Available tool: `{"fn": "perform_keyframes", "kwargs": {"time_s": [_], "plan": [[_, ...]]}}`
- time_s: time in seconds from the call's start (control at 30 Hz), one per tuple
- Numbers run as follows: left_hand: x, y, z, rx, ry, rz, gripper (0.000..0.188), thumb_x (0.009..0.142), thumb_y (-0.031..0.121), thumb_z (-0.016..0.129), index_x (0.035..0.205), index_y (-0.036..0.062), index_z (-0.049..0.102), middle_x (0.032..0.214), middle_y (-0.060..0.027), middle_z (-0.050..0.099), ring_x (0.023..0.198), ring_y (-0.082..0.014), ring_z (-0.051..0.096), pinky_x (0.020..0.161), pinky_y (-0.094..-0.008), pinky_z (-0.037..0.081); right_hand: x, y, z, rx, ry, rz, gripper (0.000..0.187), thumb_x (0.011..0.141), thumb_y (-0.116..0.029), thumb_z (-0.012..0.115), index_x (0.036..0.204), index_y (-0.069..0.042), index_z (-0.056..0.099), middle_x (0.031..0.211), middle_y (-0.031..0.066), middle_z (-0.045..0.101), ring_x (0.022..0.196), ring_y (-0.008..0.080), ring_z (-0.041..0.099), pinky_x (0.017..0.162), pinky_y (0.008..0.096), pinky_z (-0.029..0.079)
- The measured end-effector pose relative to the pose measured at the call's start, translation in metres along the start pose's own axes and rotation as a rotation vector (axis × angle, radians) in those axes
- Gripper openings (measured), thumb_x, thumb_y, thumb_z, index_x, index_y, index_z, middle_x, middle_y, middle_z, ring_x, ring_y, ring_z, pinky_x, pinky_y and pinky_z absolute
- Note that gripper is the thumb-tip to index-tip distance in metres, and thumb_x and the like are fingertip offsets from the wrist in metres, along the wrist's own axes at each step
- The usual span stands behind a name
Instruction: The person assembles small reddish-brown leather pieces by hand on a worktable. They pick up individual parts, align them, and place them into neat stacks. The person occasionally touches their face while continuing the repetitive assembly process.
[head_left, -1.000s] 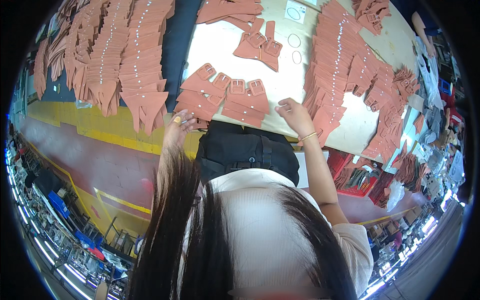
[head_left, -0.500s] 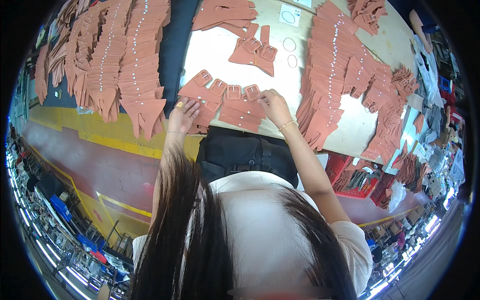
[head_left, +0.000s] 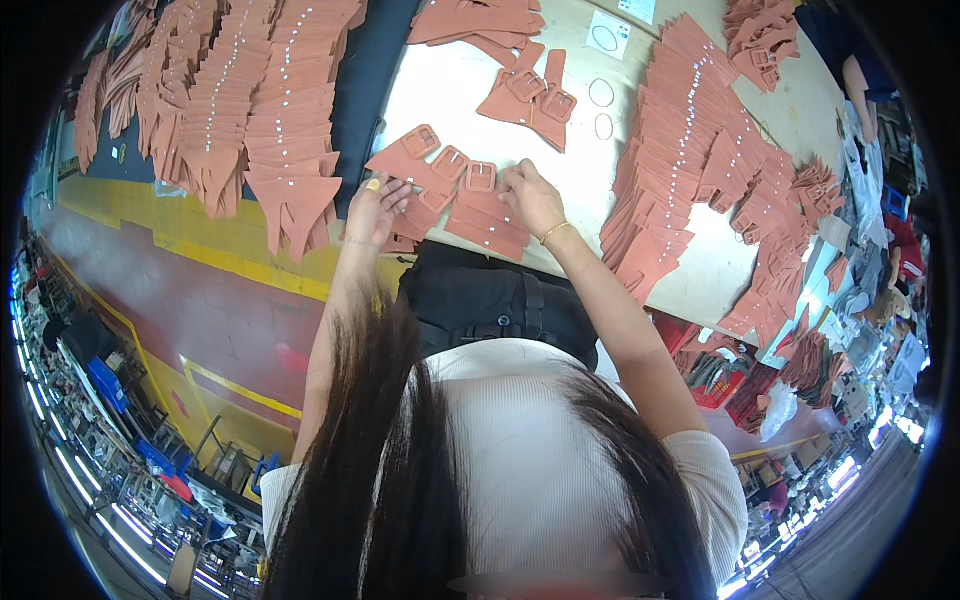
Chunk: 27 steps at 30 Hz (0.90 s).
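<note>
Several terracotta leather-like strap pieces [head_left: 490,220] lie overlapped at the near table edge, with square covered buckles [head_left: 481,177] along their far side. My right hand [head_left: 533,203], a gold bracelet at its wrist, is closed at the right end of this row. Its fingers cover the end buckle. My left hand [head_left: 378,212] rests by the row's left end, palm partly up and fingers loosely apart, with a yellow patch on the thumb. Farther off lies another pair of buckled pieces [head_left: 525,100], clear of both hands.
Long overlapping stacks of terracotta pieces lie on a dark surface [head_left: 355,90] at the left. Another long stack [head_left: 675,140] and more buckled pieces [head_left: 755,195] occupy the right. Red crates [head_left: 715,390] stand below the table's right side. A co-worker's arm [head_left: 858,95] shows far right.
My right hand has shifted left onto the row's end buckle, which was visible before and is now covered. My left hand's fingers have curled slightly. The whole view has shifted a little.
</note>
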<state>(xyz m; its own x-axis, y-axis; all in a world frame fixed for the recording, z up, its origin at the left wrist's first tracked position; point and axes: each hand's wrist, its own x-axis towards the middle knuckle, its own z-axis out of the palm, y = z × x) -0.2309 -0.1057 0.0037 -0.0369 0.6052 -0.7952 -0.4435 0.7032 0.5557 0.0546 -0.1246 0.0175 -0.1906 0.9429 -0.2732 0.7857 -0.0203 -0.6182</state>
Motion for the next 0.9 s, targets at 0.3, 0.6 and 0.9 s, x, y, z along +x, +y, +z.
{"fn": "perform_keyframes", "kwargs": {"time_s": [0.3, 0.6, 0.9], "plan": [[-0.002, 0.007, -0.008, 0.136, 0.050, 0.041, 0.033, 0.099, 0.024, 0.046, 0.124, 0.0027, 0.046, 0.112, -0.0126, 0.056, 0.101, -0.0256, 0.060, 0.079, -0.0346, 0.049, 0.001, -0.005, -0.004, -0.042, -0.013, -0.056, 0.012, 0.080, -0.013, 0.064, 0.089, -0.007, 0.060, 0.103, 0.0096, 0.053, 0.087, 0.0286, 0.062, 0.075, 0.0398, 0.052], [0.011, 0.011, 0.006, 0.113, 0.048, 0.068, 0.028, 0.099, 0.020, 0.045, 0.118, -0.0009, 0.048, 0.109, -0.0131, 0.056, 0.097, -0.0253, 0.060, 0.079, -0.0355, 0.050, -0.064, 0.036, -0.048, 0.045, 0.027, 0.082, 0.010, 0.082, -0.007, 0.060, 0.090, -0.003, 0.056, 0.091, 0.0133, 0.058, 0.084, 0.0325, 0.061, 0.075, 0.0402, 0.050], [-0.002, 0.027, 0.044, 0.282, -0.026, 0.207, 0.025, 0.095, 0.014, 0.052, 0.115, -0.0015, 0.049, 0.105, -0.0122, 0.059, 0.088, -0.0202, 0.063, 0.078, -0.0339, 0.054, -0.087, 0.057, -0.059, -0.202, 0.052, 0.365, 0.016, 0.083, -0.017, 0.062, 0.089, -0.006, 0.053, 0.073, 0.0167, 0.065, 0.072, 0.0369, 0.065, 0.065, 0.0465, 0.051]]}}
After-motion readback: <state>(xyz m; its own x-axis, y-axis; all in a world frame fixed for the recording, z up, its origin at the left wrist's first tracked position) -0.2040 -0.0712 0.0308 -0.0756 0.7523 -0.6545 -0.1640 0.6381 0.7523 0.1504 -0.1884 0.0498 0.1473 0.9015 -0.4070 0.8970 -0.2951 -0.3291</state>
